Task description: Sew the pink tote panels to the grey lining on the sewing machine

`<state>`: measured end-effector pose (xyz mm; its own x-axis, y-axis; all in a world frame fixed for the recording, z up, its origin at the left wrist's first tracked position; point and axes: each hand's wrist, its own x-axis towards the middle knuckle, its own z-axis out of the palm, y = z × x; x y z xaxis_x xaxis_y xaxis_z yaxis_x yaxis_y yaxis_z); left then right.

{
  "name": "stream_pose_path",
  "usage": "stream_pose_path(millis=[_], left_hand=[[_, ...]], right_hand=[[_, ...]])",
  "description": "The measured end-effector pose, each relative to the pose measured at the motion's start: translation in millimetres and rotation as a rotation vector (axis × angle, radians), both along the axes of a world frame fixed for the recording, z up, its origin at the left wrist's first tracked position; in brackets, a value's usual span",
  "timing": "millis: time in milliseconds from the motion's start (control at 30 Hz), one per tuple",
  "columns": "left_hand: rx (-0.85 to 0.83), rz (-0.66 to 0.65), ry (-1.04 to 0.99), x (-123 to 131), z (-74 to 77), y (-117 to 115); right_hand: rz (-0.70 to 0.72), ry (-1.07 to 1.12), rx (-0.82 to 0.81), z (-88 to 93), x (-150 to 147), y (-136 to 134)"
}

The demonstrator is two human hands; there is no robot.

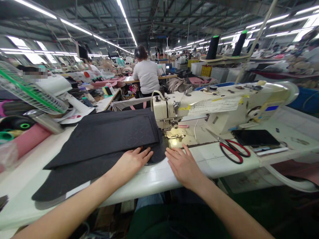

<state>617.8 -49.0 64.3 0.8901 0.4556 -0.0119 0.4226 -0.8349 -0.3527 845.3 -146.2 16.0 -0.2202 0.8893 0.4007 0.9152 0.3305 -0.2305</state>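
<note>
Folded black fabric (109,132) lies in layers on the table, its right end beside the needle area of a white sewing machine (224,106). My left hand (136,161) rests flat on the fabric's near edge, fingers spread and pointing at the machine. Just right of the fabric's end, my right hand (183,164) lies with its fingers apart on the table edge, in front of the lit metal plate (176,141). Neither hand grips anything.
Red-handled scissors (233,151) and a black phone (255,137) lie to the right. At the left stand a fan (32,89) and a metal flask (45,121). Ahead, a person in a white top (147,76) sits facing away. Thread cones (213,48) stand behind the machine.
</note>
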Motion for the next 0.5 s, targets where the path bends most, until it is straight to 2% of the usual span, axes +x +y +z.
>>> stream_pose_path(millis=[267, 500], left_hand=[[-0.011, 0.034, -0.038, 6.5, -0.6, 11.8], [-0.028, 0.052, -0.017, 14.2, 5.0, 18.7]], right_hand=[[-0.016, -0.016, -0.028, 2.7, 3.1, 15.7], [-0.061, -0.033, -0.026, 6.6, 5.2, 29.2]])
